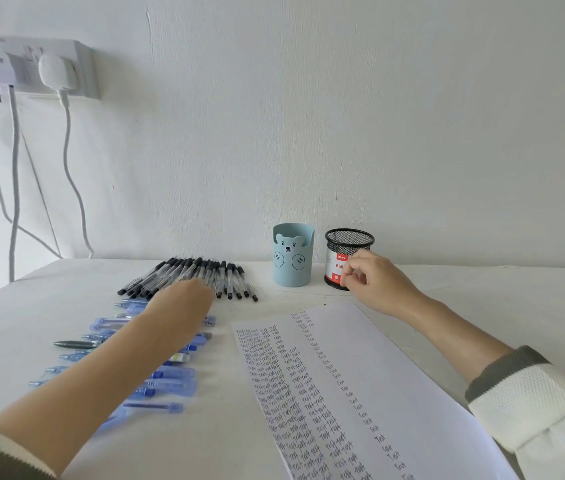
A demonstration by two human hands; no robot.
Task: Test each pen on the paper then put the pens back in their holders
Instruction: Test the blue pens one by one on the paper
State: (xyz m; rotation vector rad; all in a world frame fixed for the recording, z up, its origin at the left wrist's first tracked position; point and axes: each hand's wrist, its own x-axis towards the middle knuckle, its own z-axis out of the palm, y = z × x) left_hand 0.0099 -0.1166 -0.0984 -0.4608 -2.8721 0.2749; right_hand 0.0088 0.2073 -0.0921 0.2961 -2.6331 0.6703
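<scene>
A row of black-capped pens (201, 271) lies at the back of the white table. A column of blue pens (170, 386) lies nearer me, partly under my left forearm. My left hand (180, 301) reaches over the near ends of the black pens; it is blurred and its fingers are hidden. The paper (360, 358), covered with handwritten "Test" columns, lies on the right. Behind it stand a light-blue bear holder (293, 268) and a black mesh holder (348, 239). My right hand (374, 282) hovers in front of the mesh holder, fingers loosely curled, holding nothing.
A dark green pen (73, 344) lies left of the blue pens. A wall socket with a white plug (56, 71) and hanging cables (14, 202) are at the far left. The white wall stands right behind the holders.
</scene>
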